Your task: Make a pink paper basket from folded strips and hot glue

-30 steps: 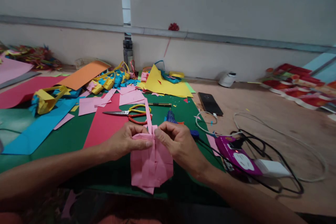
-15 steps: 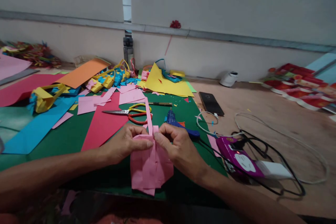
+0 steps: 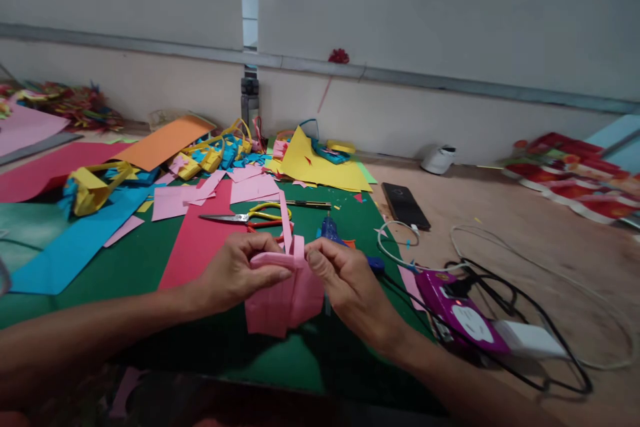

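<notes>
A small folded pink paper bag (image 3: pixel 270 303) hangs upright between my hands, its long thin handle strip (image 3: pixel 285 220) rising from the top edge. My left hand (image 3: pixel 245 270) pinches the bag's upper rim, thumb in front and fingers behind. Closed at the fingertips, my right hand (image 3: pixel 345 280) grips the bag's top right edge, beside a short folded pink tab (image 3: pixel 299 247). Just beyond lie scissors (image 3: pixel 245 217) with yellow and red handles. A blue glue gun (image 3: pixel 333 230) is partly hidden behind my right hand.
Red paper (image 3: pixel 200 233), blue paper (image 3: pixel 80 240) and pink scraps lie on the green mat (image 3: pixel 240 363). Finished yellow-and-blue paper bags (image 3: pixel 93 190) stand at the left. To the right are a phone (image 3: pixel 405 205), a purple power strip (image 3: pixel 460 310) and looping cables.
The pink bag has tilted, its bottom lifting and its upper rim turning more into view. My right hand has shifted slightly right along the top edge. The whole view has moved a little.
</notes>
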A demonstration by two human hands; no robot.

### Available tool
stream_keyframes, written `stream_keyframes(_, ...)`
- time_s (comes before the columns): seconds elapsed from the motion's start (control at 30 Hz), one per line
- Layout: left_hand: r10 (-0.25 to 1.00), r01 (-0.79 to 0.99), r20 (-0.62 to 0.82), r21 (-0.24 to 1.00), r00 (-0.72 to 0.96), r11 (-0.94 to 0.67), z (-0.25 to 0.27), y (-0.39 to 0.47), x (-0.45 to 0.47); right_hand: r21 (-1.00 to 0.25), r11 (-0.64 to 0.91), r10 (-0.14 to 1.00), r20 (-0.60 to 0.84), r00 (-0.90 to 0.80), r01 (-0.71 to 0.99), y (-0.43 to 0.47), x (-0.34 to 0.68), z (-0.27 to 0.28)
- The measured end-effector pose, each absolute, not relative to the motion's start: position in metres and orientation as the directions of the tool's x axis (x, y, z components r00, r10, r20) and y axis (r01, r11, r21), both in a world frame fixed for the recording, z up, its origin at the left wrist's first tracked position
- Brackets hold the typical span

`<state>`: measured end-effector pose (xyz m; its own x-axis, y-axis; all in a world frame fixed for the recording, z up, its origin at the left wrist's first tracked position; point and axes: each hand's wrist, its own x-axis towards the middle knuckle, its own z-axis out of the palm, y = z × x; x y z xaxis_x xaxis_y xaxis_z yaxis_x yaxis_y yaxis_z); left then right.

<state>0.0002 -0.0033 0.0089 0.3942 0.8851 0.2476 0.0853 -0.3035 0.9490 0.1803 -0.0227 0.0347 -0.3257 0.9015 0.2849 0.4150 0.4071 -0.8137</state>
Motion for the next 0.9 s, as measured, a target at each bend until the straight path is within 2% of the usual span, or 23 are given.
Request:
stream_keyframes(0.1, 0.717, 0.102, 0.571, 0.75, 0.4, -0.653, 0.014, -0.007, -0.005, -0.678, 0.574, 0.819, 0.467, -0.334, 0.46, -0.024, 0.183, 0.032)
stream_keyframes(0.2, 0.384, 0.157, 0.809, 0.352, 0.445, -0.923, 0.021, -0.008, -0.014, -0.497, 0.74, 0.663, 0.651, -0.369, 0.453, -0.025, 0.186, 0.028)
stream_keyframes(0.27, 0.164, 0.199, 0.84, 0.068, 0.518, -0.978, 0.025, -0.006, -0.019, -0.415, 0.811, 0.573, 0.706, -0.416, 0.413, -0.026, 0.187, 0.026)
stream_keyframes(0.3, 0.088, 0.212, 0.831, -0.037, 0.55, -0.977, 0.026, -0.005, -0.022, -0.381, 0.834, 0.538, 0.722, -0.435, 0.399, -0.025, 0.187, 0.026)
stream_keyframes(0.37, 0.0, 0.224, 0.819, -0.157, 0.574, -0.962, 0.027, -0.003, -0.024, -0.324, 0.862, 0.486, 0.745, -0.457, 0.39, -0.024, 0.186, 0.026)
stream_keyframes(0.6, -0.115, 0.277, 0.832, -0.306, 0.542, -0.911, 0.025, -0.001, -0.024, -0.2, 0.911, 0.365, 0.798, -0.48, 0.361, -0.016, 0.185, 0.023)
stream_keyframes(0.8, -0.123, 0.299, 0.831, -0.328, 0.543, -0.896, 0.026, -0.001, -0.023, -0.015, 0.908, 0.256, 0.812, -0.524, 0.42, -0.014, 0.187, 0.018)
stream_keyframes(0.9, -0.135, 0.29, 0.822, -0.341, 0.553, -0.894, 0.027, -0.002, -0.022, 0.034, 0.888, 0.248, 0.804, -0.541, 0.458, -0.014, 0.188, 0.017)
